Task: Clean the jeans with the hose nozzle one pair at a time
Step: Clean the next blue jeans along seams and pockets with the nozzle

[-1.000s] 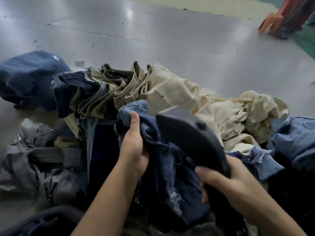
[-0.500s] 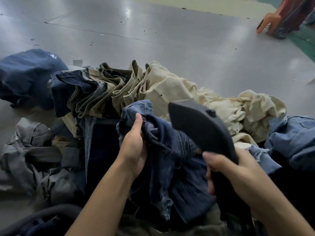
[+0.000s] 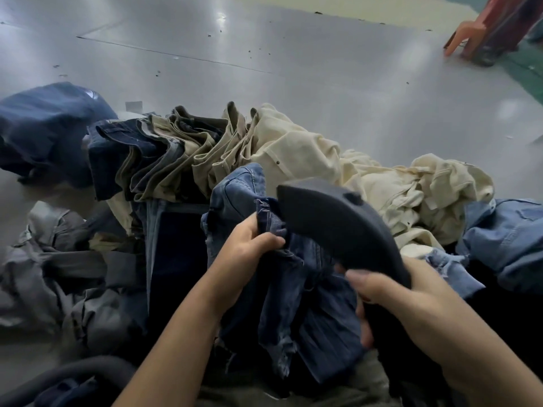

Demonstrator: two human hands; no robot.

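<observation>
— What is the person doing with the left hand (image 3: 249, 254)?

— It is gripping a bunched fold of the dark blue jeans (image 3: 296, 304), fingers curled tight round the cloth near a frayed edge. The pair is lying at the front of the heap, between the two forearms.

— And the right hand (image 3: 390, 301)?

— It is holding the hose nozzle (image 3: 338, 227), fingers wrapped round its dark handle. The broad flat head is pointing up and to the left, just beside the fold that the left hand is holding; I cannot tell whether it is touching the denim.

— What is lying around them?

— Behind, a row of folded khaki trousers (image 3: 188, 148) is leaning against cream trousers (image 3: 382, 186). Grey garments (image 3: 58, 274) are lying to the left, lighter blue denim (image 3: 505, 230) to the right. All of it is sitting on a shiny grey floor (image 3: 293, 54), with an orange chair (image 3: 470, 33) standing far off.
</observation>
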